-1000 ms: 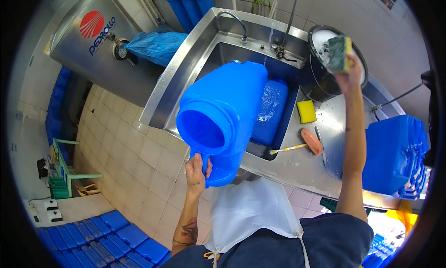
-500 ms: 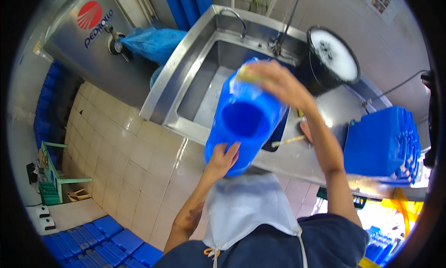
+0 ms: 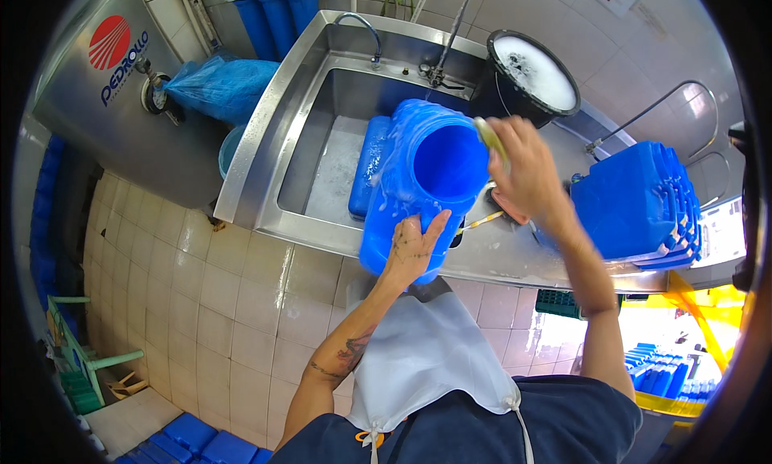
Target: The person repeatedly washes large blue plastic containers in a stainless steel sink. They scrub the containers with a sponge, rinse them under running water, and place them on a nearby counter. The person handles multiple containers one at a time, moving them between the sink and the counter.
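A large blue plastic jug is tilted over the front edge of the sink, its wide round mouth facing up toward me. White suds streak its far left side. My left hand grips it just below the mouth, thumb and fingers closed on the near side. My right hand is closed around a yellow-green sponge, beside the right rim of the mouth; whether the sponge touches the rim I cannot tell. Behind the jug, a second blue container lies in the foamy sink, partly hidden.
The steel sink has a curved faucet. A black bucket of suds stands at the back right. Several blue jugs line the right counter, near a yellow-handled brush. A steel tank stands left.
My right hand and the sponge have moved from the jug's far top side to the right of its mouth. The jug has turned, its mouth now farther right. The view has shifted.
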A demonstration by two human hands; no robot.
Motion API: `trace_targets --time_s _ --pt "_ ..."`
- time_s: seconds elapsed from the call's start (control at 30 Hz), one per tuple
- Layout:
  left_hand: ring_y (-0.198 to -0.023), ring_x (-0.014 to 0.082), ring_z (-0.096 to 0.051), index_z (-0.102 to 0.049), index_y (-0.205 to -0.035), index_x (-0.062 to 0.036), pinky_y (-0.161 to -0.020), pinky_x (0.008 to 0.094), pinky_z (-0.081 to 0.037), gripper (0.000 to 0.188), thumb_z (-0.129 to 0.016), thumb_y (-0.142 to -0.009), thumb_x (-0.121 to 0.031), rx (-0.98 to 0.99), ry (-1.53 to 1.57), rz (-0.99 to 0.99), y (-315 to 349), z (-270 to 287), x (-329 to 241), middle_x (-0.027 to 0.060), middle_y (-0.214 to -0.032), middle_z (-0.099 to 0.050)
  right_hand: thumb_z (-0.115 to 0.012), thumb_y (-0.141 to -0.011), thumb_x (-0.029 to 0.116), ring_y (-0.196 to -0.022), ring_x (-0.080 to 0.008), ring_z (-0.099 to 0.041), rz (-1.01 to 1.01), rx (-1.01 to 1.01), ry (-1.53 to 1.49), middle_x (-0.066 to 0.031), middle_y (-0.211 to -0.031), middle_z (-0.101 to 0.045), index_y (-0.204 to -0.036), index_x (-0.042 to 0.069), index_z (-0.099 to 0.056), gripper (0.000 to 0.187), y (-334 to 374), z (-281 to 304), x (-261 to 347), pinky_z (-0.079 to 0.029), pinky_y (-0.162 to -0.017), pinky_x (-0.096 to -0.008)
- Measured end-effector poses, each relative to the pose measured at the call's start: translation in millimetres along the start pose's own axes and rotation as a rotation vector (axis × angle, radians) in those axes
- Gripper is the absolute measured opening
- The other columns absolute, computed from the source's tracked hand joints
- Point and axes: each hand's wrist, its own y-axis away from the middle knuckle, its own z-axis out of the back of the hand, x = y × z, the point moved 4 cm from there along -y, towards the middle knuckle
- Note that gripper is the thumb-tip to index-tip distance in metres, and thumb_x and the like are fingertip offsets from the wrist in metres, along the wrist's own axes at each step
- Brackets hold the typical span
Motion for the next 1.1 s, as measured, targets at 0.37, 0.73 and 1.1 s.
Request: trace_targets --time_s 0.37,0.73,1.1 --pt "-0.083 0.0203 -0.058 -0.044 -0.127 0.0009 -0.076 0.0364 -0.048 0.036 -0.057 -0.095 -0.012 0.427 0.802 0.284 61 -91 4 0.0146 -0.103 -0.054 -0.047 -0.101 0.024 -0.083 -0.0201 -0.058 -0.958 -0.415 -0.594 -0.0207 -0.086 -0.055 -0.115 -0.002 -0.053 0.031 129 -55 8 -0.044 -0.071 -0.0359" --pt "-0.106 0.048 -0.049 -0.029 -0.142 0.0066 -0.095 0.0529 -0.038 0.056 -0.052 -0.093 -0.007 0.356 0.426 0.091 102 -137 13 0.0376 -0.133 -0.039 -0.053 -0.09 0.009 -0.106 -0.0345 -0.056 -0.686 -0.034 -0.225 -0.0169 -0.11 -0.061 -0.118 0.002 -0.058 0.029 131 -71 48 -0.046 -0.089 -0.0428" --pt "-0.076 0.0438 -0.055 -0.032 -0.131 0.0157 -0.063 0.0462 -0.044 0.055 -0.062 -0.088 0.001 0.101 0.268 -0.233 54 -113 -5 0.0346 -0.096 -0.055 -0.051 -0.094 0.018 -0.113 -0.0268 -0.056 -0.829 0.053 -0.434 -0.0131 -0.111 -0.062 -0.119 -0.002 -0.06 0.033 112 -71 37 -0.046 -0.091 -0.0368"
